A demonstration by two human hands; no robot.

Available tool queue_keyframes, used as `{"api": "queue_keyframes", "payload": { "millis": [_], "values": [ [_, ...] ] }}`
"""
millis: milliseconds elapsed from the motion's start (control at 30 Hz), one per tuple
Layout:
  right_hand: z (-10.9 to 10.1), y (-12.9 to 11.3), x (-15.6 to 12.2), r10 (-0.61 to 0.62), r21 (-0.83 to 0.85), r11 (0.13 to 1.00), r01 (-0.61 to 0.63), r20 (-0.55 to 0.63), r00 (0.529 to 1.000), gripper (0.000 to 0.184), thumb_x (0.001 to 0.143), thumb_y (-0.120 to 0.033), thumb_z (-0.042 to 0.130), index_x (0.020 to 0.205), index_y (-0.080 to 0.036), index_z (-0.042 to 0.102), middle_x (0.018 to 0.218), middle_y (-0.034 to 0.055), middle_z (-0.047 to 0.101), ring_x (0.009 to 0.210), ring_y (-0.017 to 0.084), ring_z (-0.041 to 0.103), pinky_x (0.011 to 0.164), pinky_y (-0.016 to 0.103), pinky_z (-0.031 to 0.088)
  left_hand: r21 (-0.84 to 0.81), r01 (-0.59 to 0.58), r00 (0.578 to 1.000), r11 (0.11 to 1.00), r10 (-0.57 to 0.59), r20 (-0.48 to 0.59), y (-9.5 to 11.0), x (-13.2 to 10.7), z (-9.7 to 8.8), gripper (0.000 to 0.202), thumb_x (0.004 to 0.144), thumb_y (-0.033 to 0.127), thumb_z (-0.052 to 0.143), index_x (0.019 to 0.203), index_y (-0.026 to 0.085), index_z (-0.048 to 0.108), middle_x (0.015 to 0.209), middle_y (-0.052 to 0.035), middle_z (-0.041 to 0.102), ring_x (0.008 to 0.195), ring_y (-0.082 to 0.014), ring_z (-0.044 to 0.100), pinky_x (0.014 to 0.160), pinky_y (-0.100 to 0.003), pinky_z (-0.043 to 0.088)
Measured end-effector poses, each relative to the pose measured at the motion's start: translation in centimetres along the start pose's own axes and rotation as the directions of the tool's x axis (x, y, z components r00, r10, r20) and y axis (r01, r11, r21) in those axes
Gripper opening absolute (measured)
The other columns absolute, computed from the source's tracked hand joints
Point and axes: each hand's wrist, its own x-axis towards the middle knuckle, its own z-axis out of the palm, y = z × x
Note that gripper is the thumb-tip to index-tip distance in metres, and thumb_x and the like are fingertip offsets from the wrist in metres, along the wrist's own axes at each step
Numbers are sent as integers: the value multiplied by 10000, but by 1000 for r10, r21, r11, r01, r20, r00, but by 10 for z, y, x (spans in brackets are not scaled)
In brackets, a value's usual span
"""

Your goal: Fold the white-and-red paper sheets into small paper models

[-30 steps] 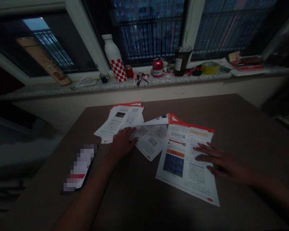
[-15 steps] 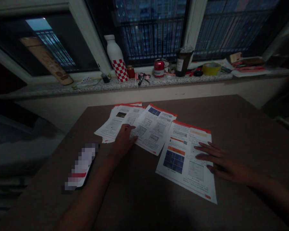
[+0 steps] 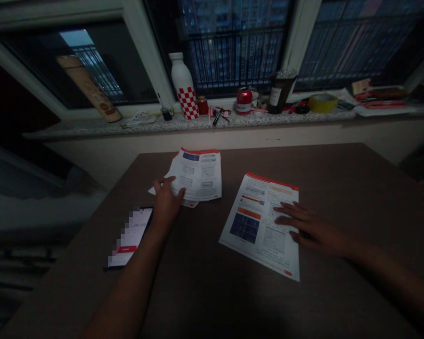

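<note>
Several printed sheets with orange-red top edges lie overlapped in a stack of papers (image 3: 201, 176) at the far left part of the table. My left hand (image 3: 165, 200) rests on the stack's lower left corner, thumb apart from the fingers. Separate from the stack, a single printed sheet (image 3: 249, 249) with a block of dark blue pictures lies slightly turned on the table. On its right side, my right hand (image 3: 309, 228) lies with fingers spread flat. Both hands press from above, and neither grips a sheet.
A lit phone (image 3: 132, 233) lies left of my left forearm on the brown table (image 3: 205, 292). Along the stone windowsill stand a checkered white bottle (image 3: 185, 89), a red can (image 3: 243, 101), a dark plastic cup (image 3: 279, 94), yellow tape (image 3: 322, 102) and a leaning wooden-coloured tube (image 3: 90, 89).
The top sheet that was fanned to the right now lies squarely over the stack, moved left with my left hand. The right sheet stands apart from it. The camera view has shifted slightly.
</note>
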Motion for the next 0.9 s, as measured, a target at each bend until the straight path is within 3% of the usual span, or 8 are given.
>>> {"api": "queue_keyframes", "payload": {
  "millis": [167, 300, 400, 467, 533, 633, 767, 900],
  "values": [
    [1, -4, 26, 2, -9, 1000, -2, -16, 1000, 469, 1032, -389, 636, 1499, -361, 599, 1685, 33, 479, 1584, 380, 370, 1275, 698, 314, 189, 7, 995, 982, -25, 94, -11, -3, -1, 545, 919, 286, 694, 1406, 67, 583, 1442, -253, 443, 1298, -418, 603, 1150, -553, 507],
    [8, -7, 41, -7, -38, 999, 6, -43, 999, 430, 1039, -444, 633, 1451, -323, 610, 1672, 57, 496, 1591, 367, 362, 1285, 674, 314, 333, -75, 989, 940, 28, 144, -12, -7, -1, 415, 994, 330, 589, 1350, 134, 669, 1461, -260, 484, 1345, -460, 548, 1115, -628, 485],
    [13, -9, 48, -15, -34, 999, 13, -60, 998, 423, 1049, -424, 614, 1459, -320, 599, 1681, 61, 484, 1599, 360, 347, 1292, 675, 290, 338, -123, 989, 933, 88, 118, -7, -9, -1, 393, 1018, 292, 532, 1354, 143, 669, 1582, -266, 426, 1466, -482, 435, 1159, -686, 416],
    [16, -10, 50, -14, -31, 999, 12, -65, 998, 429, 1052, -405, 605, 1473, -323, 588, 1691, 58, 469, 1603, 353, 338, 1298, 667, 278, 253, -218, 973, 942, 189, 136, 3, -12, 0, 387, 1037, 271, 499, 1365, 139, 656, 1614, -240, 431, 1516, -426, 406, 1222, -636, 385],
    [18, -11, 52, -8, -30, 1000, 6, -68, 998, 436, 1055, -392, 599, 1485, -321, 574, 1699, 58, 457, 1606, 344, 333, 1304, 655, 272, 82, -346, 921, 935, 322, 217, 19, -21, 4, 394, 1072, 318, 475, 1415, 193, 623, 1628, -162, 468, 1514, -343, 445, 1244, -563, 405],
    [20, -11, 53, -4, -20, 1000, 3, -75, 997, 444, 1057, -363, 591, 1497, -318, 557, 1712, 57, 436, 1617, 328, 310, 1315, 644, 247, -150, -486, 749, 861, 499, 437, 50, -43, 12, 459, 1097, 361, 475, 1546, 280, 517, 1611, -68, 535, 1473, -260, 522, 1230, -494, 452],
    [23, -9, 55, -2, 4, 1000, 2, -90, 996, 488, 1045, -299, 581, 1530, -332, 533, 1732, 40, 395, 1629, 312, 277, 1322, 637, 220, -243, -599, 583, 763, 623, 521, 79, -72, 23, 599, 1028, 480, 646, 1580, 297, 499, 1699, -67, 443, 1577, -297, 404, 1283, -521, 379],
    [25, -7, 56, 3, -1, 1000, -3, -104, 995, 515, 1056, -273, 551, 1565, -339, 511, 1736, 32, 387, 1631, 303, 273, 1317, 635, 243, -232, -619, 576, 750, 635, 515, 84, -80, 29, 645, 1034, 518, 637, 1619, 316, 455, 1736, -72, 375, 1604, -300, 359, 1282, -532, 378]
  ]
}}
